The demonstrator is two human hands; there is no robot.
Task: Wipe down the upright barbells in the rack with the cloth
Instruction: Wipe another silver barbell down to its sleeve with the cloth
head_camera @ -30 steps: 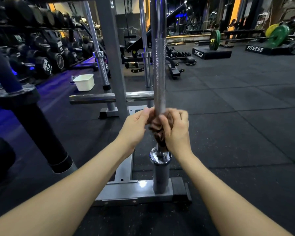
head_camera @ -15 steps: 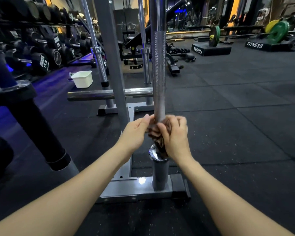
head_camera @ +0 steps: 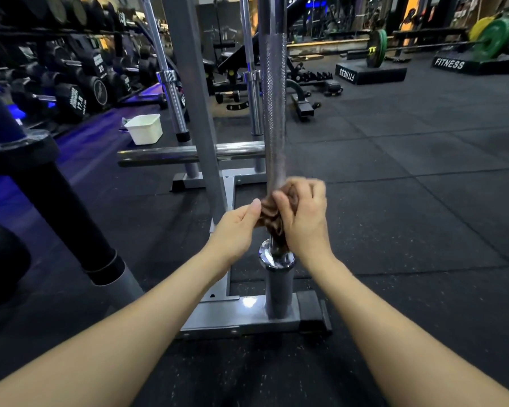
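1. The black speckled rubber gym floor [head_camera: 409, 201] fills most of the frame, from the bottom edge up to the right.
2. The grey steel upright barbell rack [head_camera: 218, 318] stands at centre; its flat base lies on the floor and its square post rises toward the top centre.
3. A dumbbell rack with black round dumbbells [head_camera: 77, 101] takes up the upper left.
4. The upright chrome barbell with a knurled shaft [head_camera: 274, 113] runs from top centre down into a grey sleeve on the base, its shiny collar just below the hands.
5. Two more upright chrome barbells [head_camera: 171, 92] stand behind it, left of centre.
6. A white plastic tub [head_camera: 144, 129] sits on the floor, left of centre.
7. The right hand [head_camera: 303, 218], at centre, has its fingers curled round the cloth and the shaft.
8. The left hand [head_camera: 235, 230], just beside it, pinches the cloth's left edge.
9. The crumpled brown cloth [head_camera: 272, 215] is wrapped round the low part of the shaft, between both hands.
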